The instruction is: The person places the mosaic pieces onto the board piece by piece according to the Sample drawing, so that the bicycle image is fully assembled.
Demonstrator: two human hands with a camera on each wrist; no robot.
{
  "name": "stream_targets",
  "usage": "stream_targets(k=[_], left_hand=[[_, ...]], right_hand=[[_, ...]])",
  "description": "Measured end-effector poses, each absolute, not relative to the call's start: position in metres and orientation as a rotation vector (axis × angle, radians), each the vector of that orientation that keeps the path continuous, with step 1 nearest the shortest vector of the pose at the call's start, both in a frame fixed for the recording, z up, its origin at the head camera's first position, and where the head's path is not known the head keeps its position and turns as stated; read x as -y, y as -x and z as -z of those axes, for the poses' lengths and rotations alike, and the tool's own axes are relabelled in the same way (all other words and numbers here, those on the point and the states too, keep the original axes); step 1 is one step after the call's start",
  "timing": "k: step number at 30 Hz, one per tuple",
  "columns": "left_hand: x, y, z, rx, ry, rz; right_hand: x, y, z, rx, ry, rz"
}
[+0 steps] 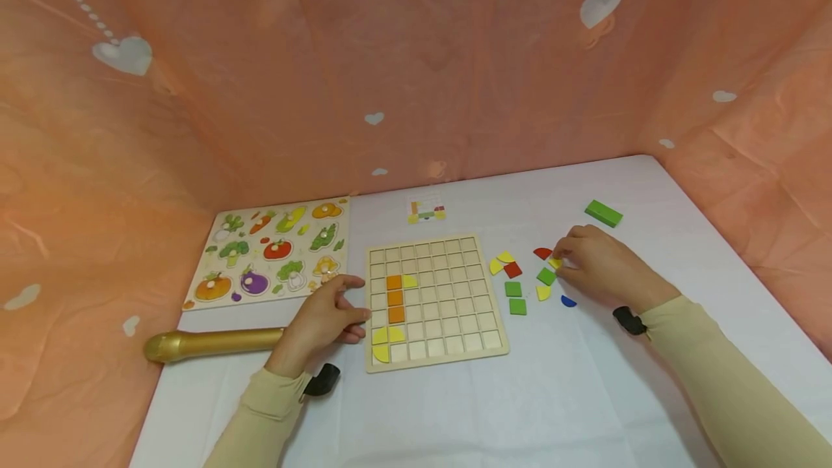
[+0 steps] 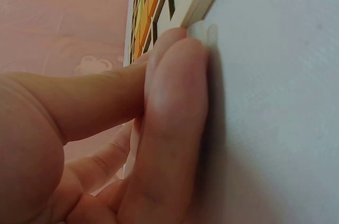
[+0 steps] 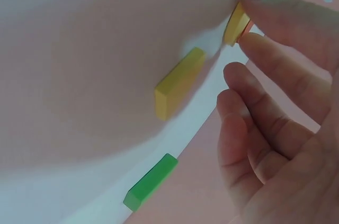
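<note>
Pinched between the right hand's [image 1: 601, 266] thumb and forefinger is a yellow piece [image 1: 555, 263]; from the head view I see that hand reaching forward, back upward, with the piece at its fingertips, between a red piece [image 1: 542, 253] and a green piece [image 1: 547, 276], right of the board [image 1: 455, 292]. My left hand [image 1: 325, 318] is at the board's left edge, thumb and forefinger spread moderately wide.

On the left wrist view I see loosely bent fingers, tips against the board's edge near a corner.

On the right wrist view my pinch is narrow, the other fingers curled back. Another yellow piece [image 3: 180, 83] lies near, apart from the fingers. Whether the pinched one touches the table [image 1: 429, 425], I can't tell.
</note>
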State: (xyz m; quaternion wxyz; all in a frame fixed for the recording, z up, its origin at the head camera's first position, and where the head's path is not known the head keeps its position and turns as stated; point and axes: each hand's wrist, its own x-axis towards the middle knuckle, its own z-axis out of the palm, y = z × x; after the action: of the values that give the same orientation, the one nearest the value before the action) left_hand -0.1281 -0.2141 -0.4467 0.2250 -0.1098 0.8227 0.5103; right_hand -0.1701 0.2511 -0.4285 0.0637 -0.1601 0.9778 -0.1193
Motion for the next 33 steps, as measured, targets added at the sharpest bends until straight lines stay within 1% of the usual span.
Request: stream_targets(k=[26,30,33], left_hand=[[0.213,0.127,0.447,-2.272,0.302,-1.409],[0.213,0.128,0.447,-2.265,0.314,-1.412],[0.213,0.128,0.447,-2.263,0.326,-1.411]], right_hand=[[-0.255,0.166,0.428,-2.950,0.528,0.394],[-0.245,0.164,0.423,-2.967,0.563,0.423],[-0.229,0.160,0.422,-2.961,0.662,0.466]])
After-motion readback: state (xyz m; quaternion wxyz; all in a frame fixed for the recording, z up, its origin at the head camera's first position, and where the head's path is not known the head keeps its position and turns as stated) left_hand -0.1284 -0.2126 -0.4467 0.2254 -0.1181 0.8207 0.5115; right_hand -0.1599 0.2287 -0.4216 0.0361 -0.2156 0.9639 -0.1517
